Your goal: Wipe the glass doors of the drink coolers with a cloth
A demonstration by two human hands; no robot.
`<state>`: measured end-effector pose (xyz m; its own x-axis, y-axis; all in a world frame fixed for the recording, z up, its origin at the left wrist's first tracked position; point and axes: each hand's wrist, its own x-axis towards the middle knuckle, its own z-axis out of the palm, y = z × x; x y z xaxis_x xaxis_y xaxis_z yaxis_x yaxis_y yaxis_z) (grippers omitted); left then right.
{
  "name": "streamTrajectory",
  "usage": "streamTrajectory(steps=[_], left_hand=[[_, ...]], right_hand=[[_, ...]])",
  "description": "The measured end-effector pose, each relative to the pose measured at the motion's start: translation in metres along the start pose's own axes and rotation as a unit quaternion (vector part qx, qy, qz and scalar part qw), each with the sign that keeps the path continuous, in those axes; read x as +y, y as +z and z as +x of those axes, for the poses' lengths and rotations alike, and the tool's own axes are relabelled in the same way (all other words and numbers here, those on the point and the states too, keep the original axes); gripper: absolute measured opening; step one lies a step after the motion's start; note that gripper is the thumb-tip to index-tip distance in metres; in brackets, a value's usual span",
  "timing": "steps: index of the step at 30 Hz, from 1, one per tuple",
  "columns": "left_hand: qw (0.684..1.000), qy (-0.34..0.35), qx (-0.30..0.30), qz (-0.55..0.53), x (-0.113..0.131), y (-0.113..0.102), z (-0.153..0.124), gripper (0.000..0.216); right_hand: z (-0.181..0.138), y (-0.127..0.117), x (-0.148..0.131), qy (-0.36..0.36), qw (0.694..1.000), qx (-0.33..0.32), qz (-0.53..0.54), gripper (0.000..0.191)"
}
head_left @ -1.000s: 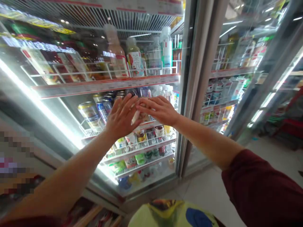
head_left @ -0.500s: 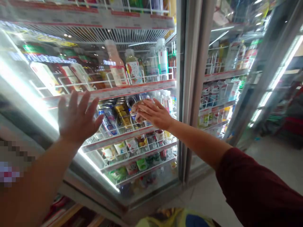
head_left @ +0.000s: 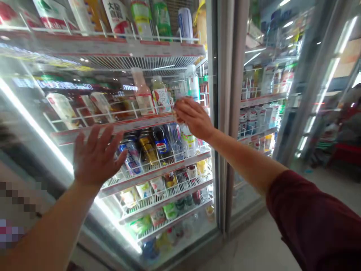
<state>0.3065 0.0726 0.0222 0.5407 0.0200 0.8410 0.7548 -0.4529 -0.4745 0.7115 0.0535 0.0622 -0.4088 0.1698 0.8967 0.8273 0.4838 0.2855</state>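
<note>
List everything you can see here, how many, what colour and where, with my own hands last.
Glass-fronted fridge sections: at least two, grey frames, left and right.
Shelves: several, white with red trim, inside.
Pink-drink bottle: one, pink, centre.
Tea bottle: one, greenish, white label, beside it.
Pepsi bottle: one, dark, blue label, shelf below.
Other packages: many, mixed colours, across shelves; too blurred to count.
Light strips: at least two, white, far left and right.
Floor: grey, lower right.
Sleeve: one, dark red, right arm.
Left hand: one, bare, open, left.
Right hand: one, bare, centre; any hold unclear.
</note>
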Motion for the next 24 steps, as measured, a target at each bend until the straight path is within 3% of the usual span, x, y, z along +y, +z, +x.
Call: streamTrajectory(steps=[3, 6, 9, 12, 16, 18, 22, 24], left_hand=[[1.0, -0.001, 0.021, -0.013, 0.001, -0.001, 0.001, 0.093], [1.0, -0.012, 0.017, -0.022, 0.002, -0.002, 0.001, 0.089], [1.0, -0.001, 0.01, -0.009, 0.001, -0.001, 0.001, 0.089], [1.0, 0.016, 0.015, 0.016, 0.0, 0.0, 0.0, 0.091], [1.0, -0.001, -0.001, 0.016, -0.001, 0.0, -0.001, 0.085], [1.0, -0.008, -0.006, 0.01, 0.0, 0.0, -0.001, 0.082], [1.0, -0.006, -0.004, 0.009, 0.001, -0.001, 0.0, 0.078], [1.0, 0.001, 0.004, 0.018, 0.002, -0.001, 0.0, 0.08]], right_hand=[[0.019, -0.001, 0.013, 0.05, 0.997, 0.063, -0.018, 0.051], [0.001, 0.014, 0.005, 0.073, 0.989, 0.125, -0.024, 0.051], [-0.02, 0.023, -0.003, 0.046, 0.99, 0.13, -0.026, 0.05], [-0.009, 0.016, 0.008, 0.023, 0.992, 0.119, -0.019, 0.05], [0.013, 0.007, 0.021, 0.097, 0.98, 0.171, -0.023, 0.058], [0.007, 0.008, 0.015, 0.094, 0.983, 0.153, -0.027, 0.058], [-0.01, 0.008, 0.003, -0.056, 0.998, 0.017, -0.011, 0.05], [-0.001, 0.003, 0.011, -0.073, 0.997, 0.02, -0.009, 0.048]])
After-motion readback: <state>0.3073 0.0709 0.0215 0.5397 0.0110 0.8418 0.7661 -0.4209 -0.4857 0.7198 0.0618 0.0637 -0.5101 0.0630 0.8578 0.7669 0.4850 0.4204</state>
